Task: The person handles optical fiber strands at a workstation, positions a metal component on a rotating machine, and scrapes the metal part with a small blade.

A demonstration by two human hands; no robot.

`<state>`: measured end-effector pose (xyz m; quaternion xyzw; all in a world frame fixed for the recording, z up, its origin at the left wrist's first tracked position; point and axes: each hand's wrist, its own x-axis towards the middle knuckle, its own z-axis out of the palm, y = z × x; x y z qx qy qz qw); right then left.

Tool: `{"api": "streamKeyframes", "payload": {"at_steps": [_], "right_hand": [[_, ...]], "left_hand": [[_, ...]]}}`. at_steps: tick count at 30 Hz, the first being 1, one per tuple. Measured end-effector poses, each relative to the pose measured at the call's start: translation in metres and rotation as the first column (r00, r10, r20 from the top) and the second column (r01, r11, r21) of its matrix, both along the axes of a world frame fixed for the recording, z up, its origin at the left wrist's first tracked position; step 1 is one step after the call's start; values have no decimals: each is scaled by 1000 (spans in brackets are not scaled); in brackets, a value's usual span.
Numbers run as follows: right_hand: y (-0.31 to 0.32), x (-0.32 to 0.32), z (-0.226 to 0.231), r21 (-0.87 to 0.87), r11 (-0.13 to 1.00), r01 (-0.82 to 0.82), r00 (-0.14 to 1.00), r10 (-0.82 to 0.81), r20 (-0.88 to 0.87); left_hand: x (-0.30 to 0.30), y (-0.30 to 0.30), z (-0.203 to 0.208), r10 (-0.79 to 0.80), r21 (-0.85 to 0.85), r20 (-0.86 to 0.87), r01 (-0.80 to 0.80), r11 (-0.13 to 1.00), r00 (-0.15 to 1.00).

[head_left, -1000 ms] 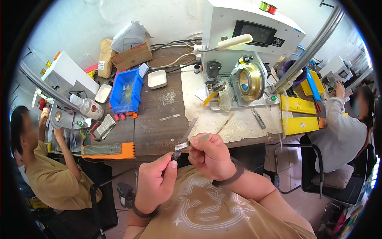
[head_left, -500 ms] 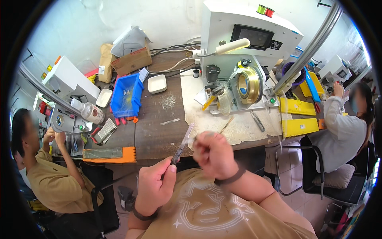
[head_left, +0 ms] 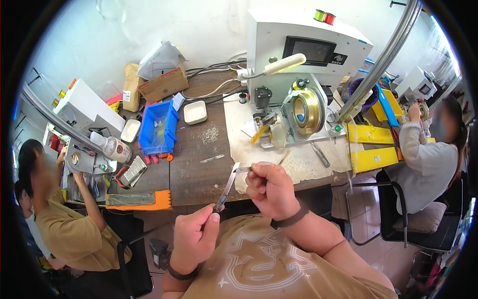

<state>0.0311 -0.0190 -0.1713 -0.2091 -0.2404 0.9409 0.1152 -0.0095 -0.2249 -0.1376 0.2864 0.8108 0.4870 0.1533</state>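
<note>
My left hand (head_left: 195,238) is closed around the dark handle of a slim, flat metal tool (head_left: 227,191). Its shiny shaft points up and away over the table's front edge; its exact kind is unclear. My right hand (head_left: 272,188) pinches a short, flat, pale strip (head_left: 243,170) between thumb and forefinger. The strip's free end meets or lies just beside the tool's tip; I cannot tell if they touch. Beyond, a thin metal strip (head_left: 212,158) lies on the wooden table (head_left: 194,172), with a scatter of small clear rings (head_left: 209,134) farther back.
A white machine (head_left: 269,45) with a brass-coloured wheel (head_left: 305,113) stands behind my right hand. Left of the rings are a white dish (head_left: 195,113) and a blue bin (head_left: 158,128). A grey hand tool (head_left: 320,154) lies right. People work at both sides.
My right hand, blurred before, is now steady, with its pinched strip reaching the tool's tip. My left hand keeps its grip on the tool. The whole view has shifted slightly.
</note>
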Motion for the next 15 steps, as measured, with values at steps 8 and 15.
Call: {"api": "streamKeyframes", "payload": {"at_steps": [8,15], "right_hand": [[-1,6,-8,-52,995,-86,996,88,26],[-2,2,-9,-65,989,-136,981,143,128]], "left_hand": [[1,0,3,-31,5,1,31,1000,1000],[0,-1,-2,-37,-2,4,37,999,999]]}}
